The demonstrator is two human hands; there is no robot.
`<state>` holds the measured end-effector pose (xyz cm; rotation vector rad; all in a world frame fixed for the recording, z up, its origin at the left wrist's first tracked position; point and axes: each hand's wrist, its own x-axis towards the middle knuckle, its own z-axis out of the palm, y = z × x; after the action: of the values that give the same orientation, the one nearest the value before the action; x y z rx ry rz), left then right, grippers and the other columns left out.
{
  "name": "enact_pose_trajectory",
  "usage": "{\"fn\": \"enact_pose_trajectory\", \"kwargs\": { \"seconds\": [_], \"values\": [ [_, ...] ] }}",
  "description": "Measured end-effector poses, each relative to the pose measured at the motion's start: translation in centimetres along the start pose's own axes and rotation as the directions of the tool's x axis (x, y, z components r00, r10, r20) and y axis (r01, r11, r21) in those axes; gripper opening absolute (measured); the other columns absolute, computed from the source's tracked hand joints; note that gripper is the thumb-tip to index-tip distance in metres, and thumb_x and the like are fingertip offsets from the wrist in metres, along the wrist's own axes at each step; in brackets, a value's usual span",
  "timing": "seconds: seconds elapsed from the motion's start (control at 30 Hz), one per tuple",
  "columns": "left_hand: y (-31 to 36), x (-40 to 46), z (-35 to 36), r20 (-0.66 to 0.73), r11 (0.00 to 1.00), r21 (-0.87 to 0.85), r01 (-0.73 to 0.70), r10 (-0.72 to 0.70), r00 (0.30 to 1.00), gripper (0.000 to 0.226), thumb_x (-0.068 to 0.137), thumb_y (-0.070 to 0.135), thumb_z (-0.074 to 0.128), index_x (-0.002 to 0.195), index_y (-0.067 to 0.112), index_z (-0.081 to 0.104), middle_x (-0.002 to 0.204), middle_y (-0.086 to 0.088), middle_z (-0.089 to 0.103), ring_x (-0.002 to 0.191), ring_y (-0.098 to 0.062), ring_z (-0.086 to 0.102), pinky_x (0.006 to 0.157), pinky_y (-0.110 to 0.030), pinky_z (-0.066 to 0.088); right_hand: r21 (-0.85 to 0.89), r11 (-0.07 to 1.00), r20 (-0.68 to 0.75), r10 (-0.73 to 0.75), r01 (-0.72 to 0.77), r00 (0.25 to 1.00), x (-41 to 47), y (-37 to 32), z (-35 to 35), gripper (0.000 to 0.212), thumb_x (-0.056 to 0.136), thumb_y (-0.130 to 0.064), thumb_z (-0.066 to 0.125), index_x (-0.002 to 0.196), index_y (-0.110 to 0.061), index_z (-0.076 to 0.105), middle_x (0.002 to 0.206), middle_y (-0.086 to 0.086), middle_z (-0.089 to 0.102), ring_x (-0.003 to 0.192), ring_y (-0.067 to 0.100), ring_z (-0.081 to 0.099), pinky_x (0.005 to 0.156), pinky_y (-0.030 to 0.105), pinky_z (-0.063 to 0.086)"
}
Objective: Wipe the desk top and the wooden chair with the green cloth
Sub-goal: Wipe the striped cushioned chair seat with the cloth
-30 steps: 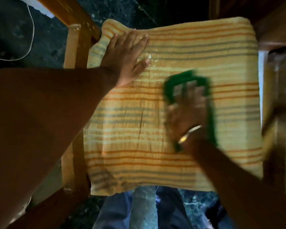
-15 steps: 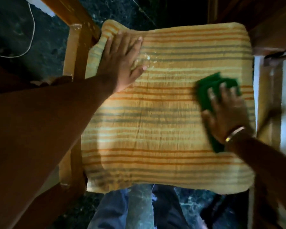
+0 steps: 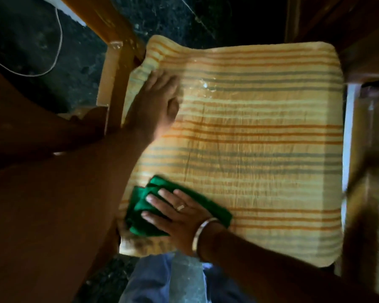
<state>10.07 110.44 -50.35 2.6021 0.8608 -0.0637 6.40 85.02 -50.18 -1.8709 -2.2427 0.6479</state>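
Your right hand lies flat with fingers spread on the green cloth, pressing it down rather than pinching it, so this grip is an open palm and not a closed hold; the cloth sits bunched at the near left corner of the striped cushion on the wooden chair. Your left hand rests open, palm down, on the far left edge of the cushion and clasps nothing, apparently steadying the pad. Expect the cloth to be light, soft and limp: it folds on itself and will crumple or roll under the palm unless you keep the fingers wide and the pressure even, and the best place to take it is across its folded middle. The cushion is a thick, soft square with rounded corners, covered in finely crinkled fabric with orange and grey stripes on a pale yellow ground; that texture will likely drag on the cloth. A small glistening patch shows near its far edge. The chair frame is smooth, glossy varnished wood, hard and probably slick under a damp cloth. The desk top is not clearly in view
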Motion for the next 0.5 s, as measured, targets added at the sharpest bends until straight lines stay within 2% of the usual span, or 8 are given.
{"fn": "enact_pose_trajectory", "kwargs": {
  "seconds": [0.07,0.13,0.2,0.27,0.37,0.5],
  "values": [
    [0.8,-4.9,0.5,-0.126,0.959,-0.185,0.213,-0.238,0.963,0.049,0.099,0.016,0.046,0.147,0.003,0.046,0.156,-0.019,0.041,0.149,-0.038,0.030,0.121,-0.041,0.024,-0.113,0.993,0.077,-0.015,0.023,0.997,-1.4,3.4,-1.9,0.057,0.084,-0.035,0.048,0.140,-0.028,0.043,0.149,0.006,0.040,0.135,0.033,0.038,0.110,0.052,0.031],
    [1.8,-9.5,1.8,-0.188,0.921,-0.214,0.325,-0.365,0.912,0.051,0.097,0.014,0.048,0.146,0.000,0.047,0.155,-0.023,0.040,0.146,-0.041,0.034,0.119,-0.045,0.026,-0.267,0.958,0.074,0.131,-0.107,0.989,-1.4,9.1,-4.3,0.065,0.078,-0.045,0.051,0.139,-0.027,0.043,0.147,0.011,0.042,0.132,0.038,0.042,0.104,0.057,0.034],
    [2.2,-11.9,3.3,-0.179,0.928,-0.077,0.366,-0.374,0.910,0.060,0.094,0.026,0.049,0.149,0.001,0.042,0.158,-0.021,0.037,0.146,-0.040,0.034,0.118,-0.045,0.022,-0.329,0.904,0.014,0.295,-0.274,0.955,-0.4,14.4,-6.7,0.069,0.079,-0.050,0.043,0.143,-0.025,0.036,0.150,0.015,0.036,0.133,0.042,0.037,0.105,0.058,0.031],
    [1.9,-11.9,4.3,-0.154,0.922,0.032,0.386,-0.377,0.913,0.072,0.090,0.037,0.047,0.152,0.003,0.037,0.160,-0.020,0.034,0.147,-0.038,0.033,0.119,-0.041,0.015,-0.289,0.885,-0.022,0.375,-0.364,0.927,2.2,16.9,-8.6,0.067,0.083,-0.050,0.035,0.144,-0.024,0.033,0.153,0.016,0.030,0.137,0.043,0.030,0.109,0.057,0.024],
    [1.2,-11.6,5.2,-0.167,0.921,0.116,0.373,-0.352,0.921,0.079,0.088,0.044,0.043,0.154,0.002,0.030,0.162,-0.022,0.029,0.147,-0.040,0.030,0.123,-0.034,-0.003,-0.284,0.904,-0.077,0.312,-0.321,0.947,8.8,17.5,-9.3,0.065,0.087,-0.050,0.033,0.147,-0.025,0.028,0.157,0.013,0.021,0.141,0.040,0.020,0.113,0.054,0.015],
    [1.0,-11.7,5.6,-0.190,0.925,0.134,0.357,-0.329,0.925,0.081,0.088,0.045,0.043,0.154,0.000,0.028,0.161,-0.024,0.028,0.147,-0.041,0.029,0.122,-0.033,-0.009,-0.332,0.920,-0.006,0.219,-0.209,0.976,14.9,18.5,-9.3,0.066,0.088,-0.052,0.025,0.149,-0.031,0.009,0.160,0.006,0.007,0.145,0.033,0.008,0.117,0.048,0.011]
  ]
}}
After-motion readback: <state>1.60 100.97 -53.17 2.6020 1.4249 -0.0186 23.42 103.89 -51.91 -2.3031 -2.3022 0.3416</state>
